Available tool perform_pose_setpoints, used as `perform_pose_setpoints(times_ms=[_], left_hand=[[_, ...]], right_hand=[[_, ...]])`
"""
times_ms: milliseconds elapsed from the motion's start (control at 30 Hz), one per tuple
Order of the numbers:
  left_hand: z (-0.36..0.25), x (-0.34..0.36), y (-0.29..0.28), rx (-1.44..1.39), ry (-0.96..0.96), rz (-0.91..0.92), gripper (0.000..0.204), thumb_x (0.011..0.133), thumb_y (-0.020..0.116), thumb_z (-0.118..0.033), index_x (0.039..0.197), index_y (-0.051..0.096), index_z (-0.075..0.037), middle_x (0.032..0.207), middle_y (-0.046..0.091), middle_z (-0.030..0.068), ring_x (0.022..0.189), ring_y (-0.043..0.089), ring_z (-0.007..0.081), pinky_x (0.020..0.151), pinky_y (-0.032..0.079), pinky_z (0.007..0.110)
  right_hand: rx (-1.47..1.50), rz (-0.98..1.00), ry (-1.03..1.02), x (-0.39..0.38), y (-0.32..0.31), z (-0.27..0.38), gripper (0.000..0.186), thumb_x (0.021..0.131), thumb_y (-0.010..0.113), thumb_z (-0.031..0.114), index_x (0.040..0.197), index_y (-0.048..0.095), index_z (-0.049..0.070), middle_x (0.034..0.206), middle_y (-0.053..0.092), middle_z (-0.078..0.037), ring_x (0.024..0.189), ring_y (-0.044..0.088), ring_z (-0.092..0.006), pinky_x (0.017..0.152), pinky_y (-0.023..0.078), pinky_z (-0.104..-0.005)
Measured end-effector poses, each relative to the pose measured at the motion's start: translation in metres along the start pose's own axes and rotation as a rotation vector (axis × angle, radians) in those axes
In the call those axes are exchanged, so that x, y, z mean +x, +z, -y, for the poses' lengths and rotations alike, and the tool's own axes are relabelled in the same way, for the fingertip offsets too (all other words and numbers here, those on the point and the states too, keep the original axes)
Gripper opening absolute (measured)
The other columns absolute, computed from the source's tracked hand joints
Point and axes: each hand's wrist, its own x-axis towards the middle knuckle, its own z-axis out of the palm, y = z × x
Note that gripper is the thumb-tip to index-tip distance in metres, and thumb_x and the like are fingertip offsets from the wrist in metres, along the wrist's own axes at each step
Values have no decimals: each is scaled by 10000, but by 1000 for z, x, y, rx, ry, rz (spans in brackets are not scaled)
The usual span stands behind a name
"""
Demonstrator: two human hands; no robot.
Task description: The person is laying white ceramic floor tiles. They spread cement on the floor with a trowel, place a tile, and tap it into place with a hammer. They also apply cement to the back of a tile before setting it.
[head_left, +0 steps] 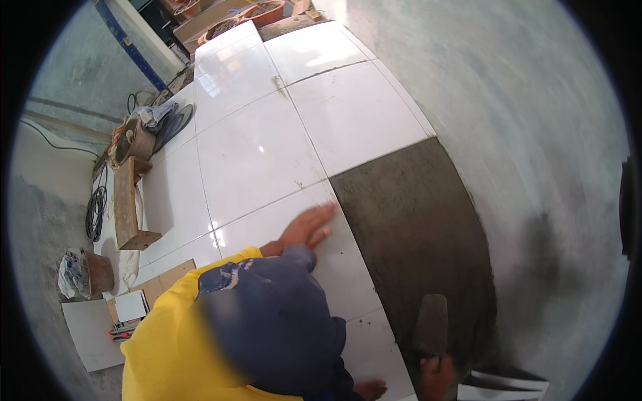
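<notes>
My left hand (309, 226) reaches out from a yellow sleeve, its fingers stretched apart over a glossy white floor tile (341, 267); it holds nothing, and whether it touches the tile I cannot tell. At the lower edge my right hand (436, 375) is closed round the handle of a trowel (433, 324). The trowel's flat blade points away from me, over a strip of wet grey mortar (414, 220). This mortar lies between the white tiles and the right wall. My navy-clad leg (274, 321) hides part of the floor.
White pieces (501, 386) stand at the lower right. On the left are a wooden piece (127, 207), a bucket (134, 142) with a cloth, a coiled cable (97, 212), another bucket (99, 273) and a tile cutter (126, 330). Orange basins (264, 12) sit at the far end.
</notes>
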Motion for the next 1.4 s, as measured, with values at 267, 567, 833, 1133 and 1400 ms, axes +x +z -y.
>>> perform_pose_setpoints(times_ms=[267, 567, 833, 1133, 1400], left_hand=[[-34, 3, 53, 67, 138, 351, 679, 1154, 506, -439, 1714, 326, -98, 1799, 270, 162, 1665, 259, 327, 1333, 253, 535], [-63, -28, 22, -320, -318, 11, 415, 1117, 637, -317, 1432, 698, -54, 1315, 765, 177, 1197, 723, 278, 1052, 553, 394], [-93, -70, 12, -150, -331, 184, 376, 1120, 628, -251, 1413, 693, -23, 1360, 739, 189, 1313, 670, 279, 1131, 514, 403], [-65, -70, 20, -264, -350, 170, 380, 1118, 614, -249, 1367, 704, 23, 1343, 751, 176, 1305, 676, 286, 1159, 492, 399], [-24, -76, 26, -364, -324, 126, 297, 1104, 628, -157, 1308, 724, 37, 1254, 770, 135, 1199, 704, 230, 1097, 520, 358]], right_hand=[[436, -100, 233, -126, 70, -82, 475, 921, 828, 197, 1286, 638, -41, 1148, 680, -279, 1071, 669, -474, 941, 528, -533], [550, 73, -275, -87, 120, -29, 416, 978, 769, 189, 1308, 633, -24, 1260, 689, -230, 1055, 695, -457, 932, 569, -508], [537, 35, -203, -35, 131, 4, 418, 1038, 681, 233, 1371, 610, -10, 1252, 668, -235, 1119, 667, -471, 965, 553, -538], [534, 144, -179, 6, 127, 52, 473, 1078, 632, 277, 1471, 555, 24, 1253, 631, -256, 1156, 652, -487, 988, 549, -556], [519, -429, 172, -60, 89, -62, 427, 970, 776, 204, 1334, 632, 33, 1200, 642, -207, 1077, 667, -445, 917, 549, -515]])
